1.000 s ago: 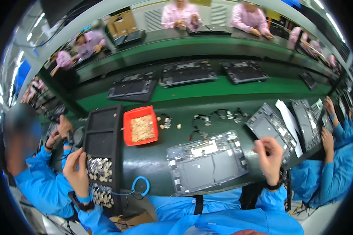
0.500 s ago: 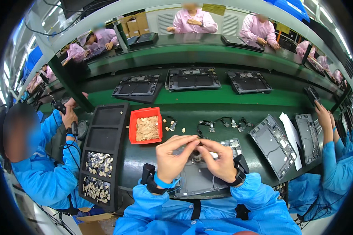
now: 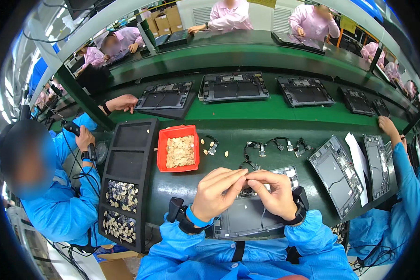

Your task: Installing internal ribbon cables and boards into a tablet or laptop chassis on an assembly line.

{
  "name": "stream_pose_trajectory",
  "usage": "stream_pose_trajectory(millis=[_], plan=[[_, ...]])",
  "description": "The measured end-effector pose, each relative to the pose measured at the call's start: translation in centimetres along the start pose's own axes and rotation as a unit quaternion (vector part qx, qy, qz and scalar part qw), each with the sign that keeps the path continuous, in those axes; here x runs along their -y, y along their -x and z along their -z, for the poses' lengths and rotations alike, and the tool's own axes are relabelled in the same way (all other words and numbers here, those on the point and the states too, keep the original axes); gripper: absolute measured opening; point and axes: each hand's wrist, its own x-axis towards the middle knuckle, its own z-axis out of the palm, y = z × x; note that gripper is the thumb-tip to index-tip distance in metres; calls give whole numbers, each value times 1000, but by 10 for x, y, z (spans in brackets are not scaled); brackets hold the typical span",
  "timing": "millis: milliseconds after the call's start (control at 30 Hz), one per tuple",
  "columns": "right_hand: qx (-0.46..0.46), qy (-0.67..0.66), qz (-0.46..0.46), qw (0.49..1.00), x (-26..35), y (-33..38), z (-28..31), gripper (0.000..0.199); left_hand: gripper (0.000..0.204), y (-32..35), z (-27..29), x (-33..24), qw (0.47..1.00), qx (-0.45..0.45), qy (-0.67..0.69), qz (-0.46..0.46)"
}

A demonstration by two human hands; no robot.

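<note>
a: a second back the hands were spread, the left hand (image 3: 218,193) over at the black tray (image 3: 126,182) and the right hand (image 3: 273,191) out past the open laptop shell (image 3: 254,212).

b: and then?

a: both came together right above that shell, fingertips pinched narrow on some tiny piece, too small to tell what.

b: so picking was over?

a: i judged so; the red bin (image 3: 178,148), just beyond the shell's left end, sat untouched.
</note>
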Motion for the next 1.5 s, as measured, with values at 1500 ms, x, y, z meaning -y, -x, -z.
stream_pose_trajectory(millis=[1500], plan=[[32, -31, -103, 994, -5, 5, -4, 51, 32, -15, 36, 21, 974, -124, -191, -23]])
